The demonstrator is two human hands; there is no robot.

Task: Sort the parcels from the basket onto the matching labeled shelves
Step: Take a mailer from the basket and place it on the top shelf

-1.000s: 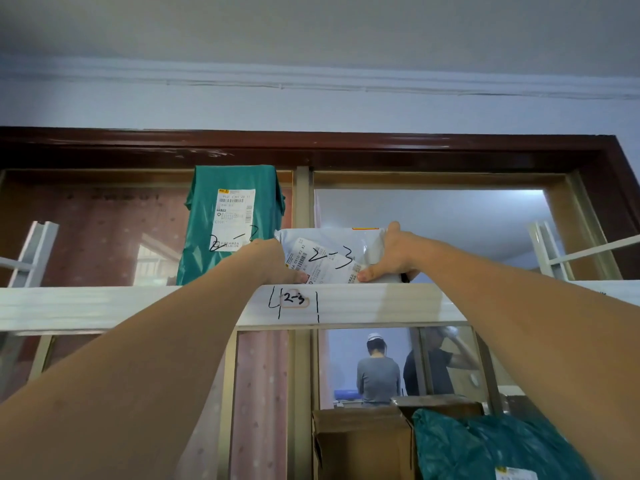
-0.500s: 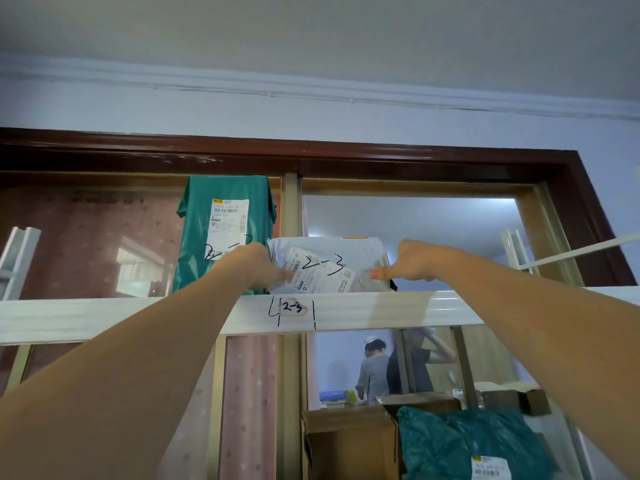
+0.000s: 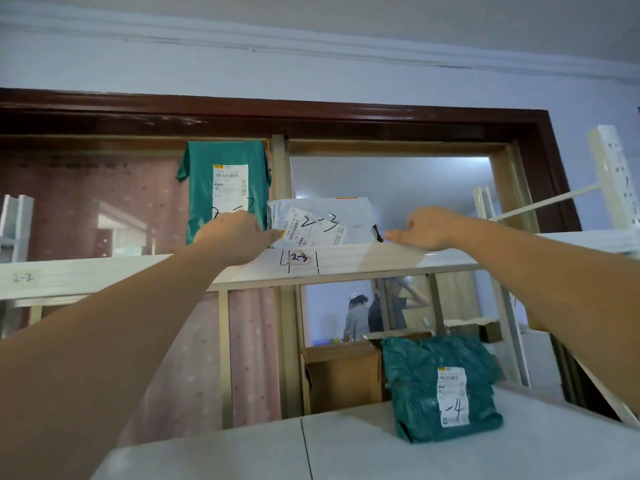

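Seating the grey parcel [image 3: 322, 221] squarely above the 2-3 label [image 3: 299, 258] called for a gentle nudge, then letting go. It stood on the upper shelf [image 3: 433, 252], long axis sideways, writing facing out. The left hand [image 3: 239, 235] touched its corner; the right hand [image 3: 427, 230], loosely curled, held nothing.

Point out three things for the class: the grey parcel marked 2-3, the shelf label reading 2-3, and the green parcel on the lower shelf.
Grey parcel [image 3: 349, 216]: head view, its bare grey front.
Shelf label [image 3: 299, 258]: head view, the handwritten tag.
Lower green parcel [image 3: 412, 372]: head view, its crinkled green wrap.
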